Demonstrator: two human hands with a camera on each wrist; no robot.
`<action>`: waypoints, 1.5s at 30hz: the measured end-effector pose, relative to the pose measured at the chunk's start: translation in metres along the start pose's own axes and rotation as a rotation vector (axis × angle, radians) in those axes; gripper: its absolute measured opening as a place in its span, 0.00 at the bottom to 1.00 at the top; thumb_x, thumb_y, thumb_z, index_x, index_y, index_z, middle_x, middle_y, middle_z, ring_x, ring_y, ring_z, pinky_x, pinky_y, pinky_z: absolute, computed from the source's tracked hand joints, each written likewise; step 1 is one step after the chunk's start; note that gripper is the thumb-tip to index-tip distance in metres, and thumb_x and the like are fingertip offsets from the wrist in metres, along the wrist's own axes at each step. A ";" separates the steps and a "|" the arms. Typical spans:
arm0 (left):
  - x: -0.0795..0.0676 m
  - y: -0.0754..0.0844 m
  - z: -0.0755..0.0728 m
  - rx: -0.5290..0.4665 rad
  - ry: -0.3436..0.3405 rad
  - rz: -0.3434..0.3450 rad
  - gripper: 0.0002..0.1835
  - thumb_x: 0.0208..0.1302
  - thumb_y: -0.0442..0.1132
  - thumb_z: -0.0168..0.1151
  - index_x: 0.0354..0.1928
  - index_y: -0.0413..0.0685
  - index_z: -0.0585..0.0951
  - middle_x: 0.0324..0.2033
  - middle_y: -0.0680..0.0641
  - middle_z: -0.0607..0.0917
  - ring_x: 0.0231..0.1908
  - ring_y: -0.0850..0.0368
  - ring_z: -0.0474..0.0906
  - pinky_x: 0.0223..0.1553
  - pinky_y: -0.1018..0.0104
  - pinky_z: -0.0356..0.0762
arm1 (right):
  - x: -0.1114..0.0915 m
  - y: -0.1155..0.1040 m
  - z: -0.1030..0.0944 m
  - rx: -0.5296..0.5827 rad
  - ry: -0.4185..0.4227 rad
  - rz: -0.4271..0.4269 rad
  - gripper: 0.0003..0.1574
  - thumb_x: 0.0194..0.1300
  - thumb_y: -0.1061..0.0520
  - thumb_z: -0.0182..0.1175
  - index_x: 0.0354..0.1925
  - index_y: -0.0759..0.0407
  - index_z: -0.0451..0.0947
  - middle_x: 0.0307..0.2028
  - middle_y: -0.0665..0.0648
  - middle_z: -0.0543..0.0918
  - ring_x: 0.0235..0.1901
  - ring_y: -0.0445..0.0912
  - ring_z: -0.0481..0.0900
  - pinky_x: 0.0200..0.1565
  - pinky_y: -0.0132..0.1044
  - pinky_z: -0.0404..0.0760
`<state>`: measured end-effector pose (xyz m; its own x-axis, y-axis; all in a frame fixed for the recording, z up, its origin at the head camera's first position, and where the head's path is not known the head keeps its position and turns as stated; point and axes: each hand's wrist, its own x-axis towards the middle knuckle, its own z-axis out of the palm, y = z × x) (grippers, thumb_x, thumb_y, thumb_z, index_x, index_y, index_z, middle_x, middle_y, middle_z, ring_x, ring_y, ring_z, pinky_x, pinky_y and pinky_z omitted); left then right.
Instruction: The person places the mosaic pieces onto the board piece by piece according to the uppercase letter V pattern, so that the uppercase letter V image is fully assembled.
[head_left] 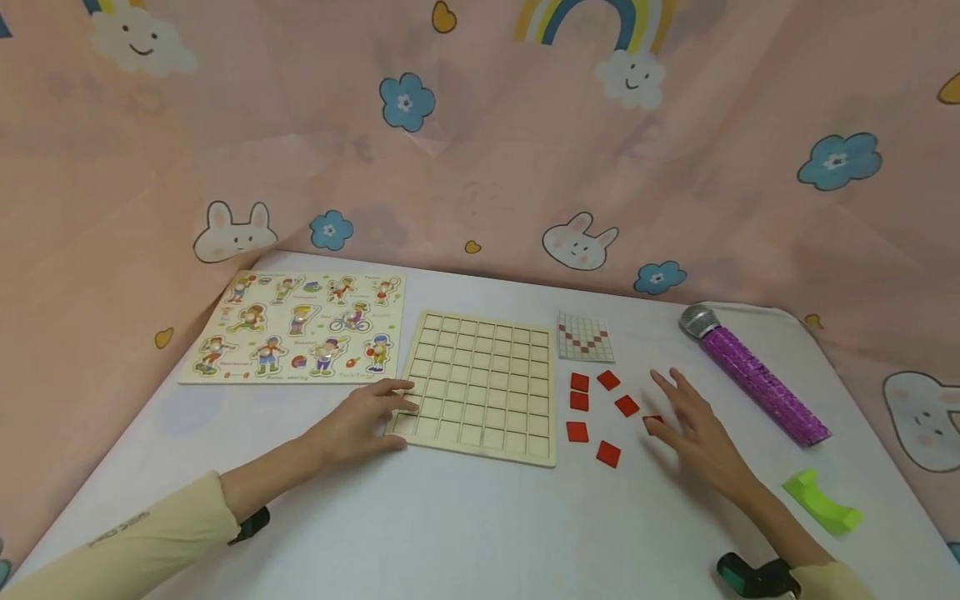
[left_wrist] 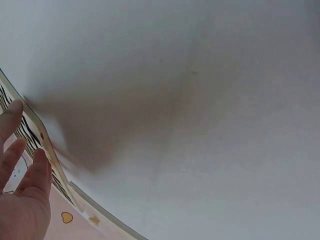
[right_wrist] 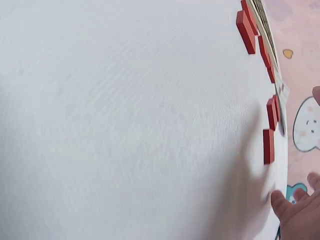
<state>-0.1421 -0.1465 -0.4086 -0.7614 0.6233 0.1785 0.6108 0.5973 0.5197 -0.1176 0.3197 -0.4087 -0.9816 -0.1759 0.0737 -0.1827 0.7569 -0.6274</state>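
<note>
A pale wooden grid board (head_left: 480,387) lies flat in the middle of the white table. My left hand (head_left: 367,417) is at its lower left edge, fingers relaxed and fingertips over the border; the left wrist view shows the fingers (left_wrist: 35,172) right by the board's side. Several red square tiles (head_left: 577,432) are scattered to the right of the board. Over there my right hand (head_left: 697,437) hovers with spread fingers, its thumb overlapping the rightmost tile (head_left: 651,423) in the head view. In the right wrist view the thumb (right_wrist: 281,204) is apart from the nearest tile (right_wrist: 268,146).
Behind the tiles lies a small pattern card (head_left: 587,337) with a red V on a grid. A picture puzzle board (head_left: 300,329) is at the back left. To the right are a purple glittery microphone (head_left: 757,375) and a lime-green curved piece (head_left: 821,502). A pink printed cloth (head_left: 480,167) hangs behind.
</note>
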 end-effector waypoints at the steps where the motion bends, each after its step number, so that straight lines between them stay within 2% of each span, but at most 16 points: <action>1: 0.000 0.000 0.001 -0.011 -0.002 0.007 0.22 0.49 0.34 0.74 0.48 0.41 0.82 0.59 0.37 0.74 0.47 0.47 0.78 0.47 0.58 0.76 | -0.001 0.002 -0.001 0.008 0.003 -0.011 0.43 0.67 0.51 0.57 0.74 0.55 0.52 0.73 0.69 0.46 0.69 0.70 0.45 0.59 0.68 0.56; 3: 0.000 0.000 0.001 -0.019 -0.007 0.013 0.20 0.49 0.34 0.74 0.47 0.40 0.83 0.57 0.37 0.75 0.46 0.48 0.78 0.43 0.63 0.78 | -0.004 0.006 -0.001 0.026 0.007 -0.032 0.40 0.67 0.53 0.57 0.72 0.57 0.55 0.72 0.68 0.50 0.69 0.66 0.49 0.63 0.48 0.64; 5: -0.001 -0.001 0.000 -0.011 -0.005 0.011 0.19 0.49 0.34 0.74 0.46 0.39 0.83 0.56 0.37 0.76 0.46 0.48 0.78 0.42 0.65 0.78 | -0.005 0.011 -0.001 0.062 0.017 -0.054 0.37 0.67 0.55 0.57 0.71 0.58 0.59 0.71 0.67 0.55 0.71 0.52 0.53 0.57 0.29 0.66; 7: -0.002 -0.001 0.000 0.003 0.001 -0.001 0.19 0.49 0.34 0.74 0.45 0.38 0.83 0.55 0.37 0.76 0.48 0.47 0.77 0.43 0.65 0.78 | -0.006 0.015 0.000 0.093 0.030 -0.072 0.35 0.67 0.57 0.58 0.69 0.60 0.62 0.69 0.67 0.60 0.68 0.35 0.56 0.50 0.17 0.64; 10: -0.004 -0.004 0.000 0.002 0.008 -0.010 0.18 0.49 0.35 0.74 0.44 0.37 0.84 0.53 0.38 0.78 0.48 0.47 0.77 0.44 0.65 0.78 | -0.008 0.020 0.000 0.140 0.050 -0.094 0.32 0.66 0.59 0.60 0.66 0.63 0.65 0.65 0.68 0.66 0.58 0.20 0.60 0.47 0.17 0.69; 16: -0.005 -0.008 0.001 -0.103 0.034 0.030 0.18 0.48 0.33 0.74 0.42 0.33 0.83 0.43 0.42 0.78 0.42 0.50 0.77 0.42 0.71 0.78 | -0.010 0.029 -0.007 0.183 0.005 -0.057 0.29 0.64 0.60 0.62 0.62 0.65 0.70 0.58 0.65 0.75 0.50 0.24 0.71 0.45 0.19 0.73; 20: -0.003 -0.008 0.003 -0.111 0.059 0.075 0.19 0.46 0.34 0.75 0.41 0.32 0.83 0.42 0.42 0.79 0.40 0.52 0.77 0.40 0.73 0.78 | -0.010 0.033 -0.012 0.201 -0.050 -0.019 0.27 0.64 0.59 0.62 0.60 0.66 0.72 0.56 0.66 0.77 0.48 0.24 0.72 0.45 0.20 0.73; 23: -0.001 -0.008 0.003 -0.090 0.043 0.054 0.19 0.46 0.35 0.76 0.41 0.34 0.84 0.43 0.41 0.79 0.43 0.50 0.77 0.42 0.70 0.78 | -0.010 0.035 -0.013 0.215 -0.074 0.013 0.28 0.63 0.58 0.63 0.60 0.67 0.72 0.55 0.65 0.78 0.48 0.23 0.72 0.44 0.21 0.74; 28: 0.002 -0.008 -0.003 -0.074 -0.021 0.010 0.18 0.47 0.34 0.75 0.42 0.37 0.84 0.46 0.41 0.80 0.47 0.47 0.77 0.44 0.66 0.78 | -0.010 0.041 -0.014 0.199 -0.089 0.049 0.30 0.61 0.57 0.65 0.60 0.65 0.73 0.54 0.58 0.80 0.47 0.23 0.72 0.43 0.24 0.76; 34: 0.005 -0.010 -0.011 -0.138 -0.111 -0.032 0.18 0.49 0.32 0.74 0.44 0.37 0.83 0.50 0.41 0.79 0.50 0.48 0.76 0.44 0.70 0.78 | -0.008 0.042 -0.017 0.147 -0.091 0.053 0.29 0.61 0.56 0.65 0.59 0.66 0.74 0.55 0.66 0.78 0.44 0.25 0.73 0.41 0.25 0.77; 38: 0.005 -0.017 -0.016 -0.181 -0.156 -0.005 0.17 0.50 0.32 0.73 0.44 0.36 0.83 0.51 0.41 0.79 0.49 0.48 0.77 0.43 0.73 0.78 | -0.005 0.040 -0.017 0.110 -0.091 0.060 0.28 0.62 0.55 0.65 0.58 0.65 0.75 0.54 0.66 0.79 0.42 0.28 0.73 0.40 0.25 0.76; 45: 0.009 -0.033 -0.019 -0.237 -0.187 0.084 0.09 0.49 0.32 0.73 0.34 0.43 0.84 0.49 0.41 0.79 0.50 0.47 0.78 0.49 0.70 0.76 | -0.002 0.039 -0.016 0.065 -0.079 0.074 0.25 0.61 0.56 0.65 0.56 0.64 0.77 0.51 0.65 0.81 0.37 0.37 0.73 0.36 0.27 0.74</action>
<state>-0.1732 -0.1699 -0.4083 -0.6439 0.7605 0.0841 0.5854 0.4189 0.6941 -0.1233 0.3601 -0.4212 -0.9844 -0.1726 -0.0344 -0.1039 0.7274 -0.6783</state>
